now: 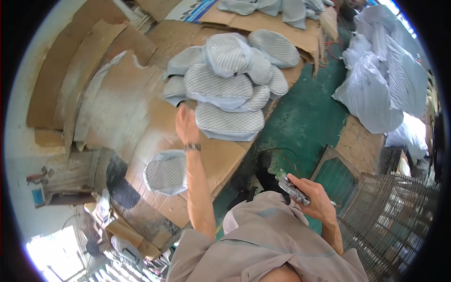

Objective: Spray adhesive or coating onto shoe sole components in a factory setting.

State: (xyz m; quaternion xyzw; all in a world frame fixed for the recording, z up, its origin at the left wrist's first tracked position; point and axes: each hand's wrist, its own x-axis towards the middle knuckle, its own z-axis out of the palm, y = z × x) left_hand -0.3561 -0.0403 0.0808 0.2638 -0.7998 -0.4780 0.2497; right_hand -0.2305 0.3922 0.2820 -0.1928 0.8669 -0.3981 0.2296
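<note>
My left hand reaches up to the left edge of a pile of grey quilted padded covers with a cross-hatched stitch pattern. Its fingers are smeared and partly hidden, so whether it grips a cover cannot be told. Closest to it is the lowest cover of the pile. One more grey cover lies apart, beside my left forearm. Held near my waist, my right hand is closed round a silver metal hand tool with a green end; its exact kind is unclear.
Flattened cardboard covers the work surface, with upright cardboard sheets at the left. More grey pieces lie at the far end. To the right are a green floor, white plastic bags and a wire rack.
</note>
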